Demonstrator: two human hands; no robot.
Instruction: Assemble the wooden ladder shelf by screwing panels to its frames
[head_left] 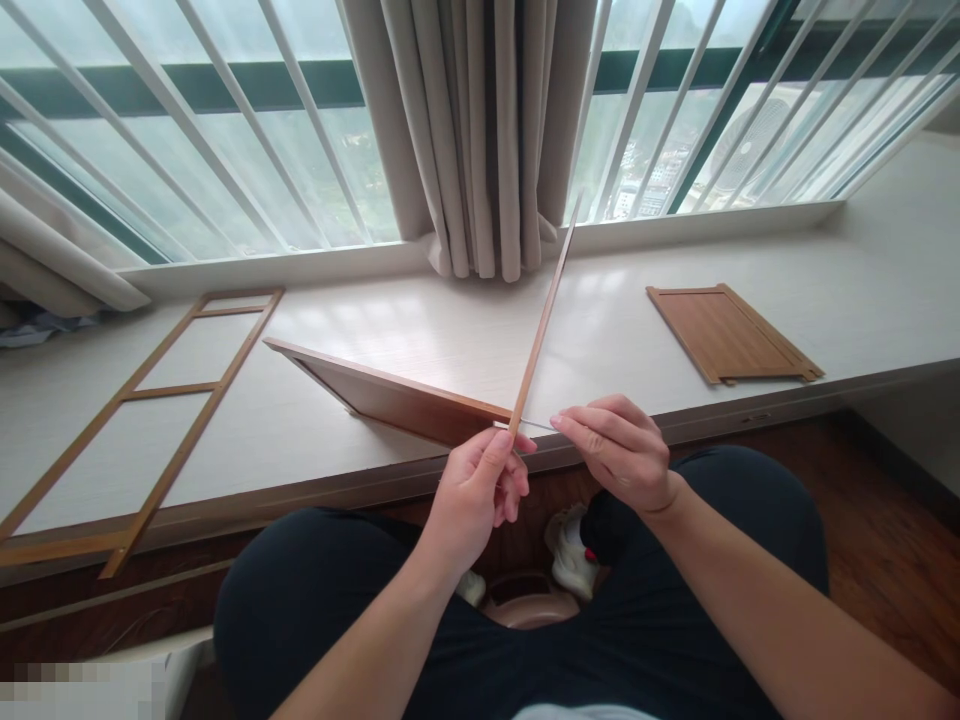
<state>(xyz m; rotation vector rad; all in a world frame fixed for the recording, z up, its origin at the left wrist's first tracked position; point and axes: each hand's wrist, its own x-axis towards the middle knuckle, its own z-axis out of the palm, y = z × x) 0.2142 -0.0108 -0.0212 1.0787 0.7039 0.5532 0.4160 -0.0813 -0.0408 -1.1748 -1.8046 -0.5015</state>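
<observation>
My left hand (pixel 480 485) is closed around the near end of a long thin wooden strip (pixel 546 315), where it meets the corner of a wooden panel (pixel 405 400). The strip slants up and away, and the panel stands tilted on its edge, reaching left over the white ledge. Between the fingertips of my right hand (pixel 622 445) is a thin metal rod (pixel 536 424), probably an Allen key, whose far end points at the joint of strip and panel. My left fingers partly hide that joint, so I cannot tell how the rod's tip sits there.
A wooden frame with crossbars (pixel 210 390) lies at the left, overhanging the front edge of the white ledge (pixel 360 310). A slatted wooden panel (pixel 731 335) lies at the right. Behind are a hanging curtain (pixel 480 140) and barred windows. My knees are just below the ledge.
</observation>
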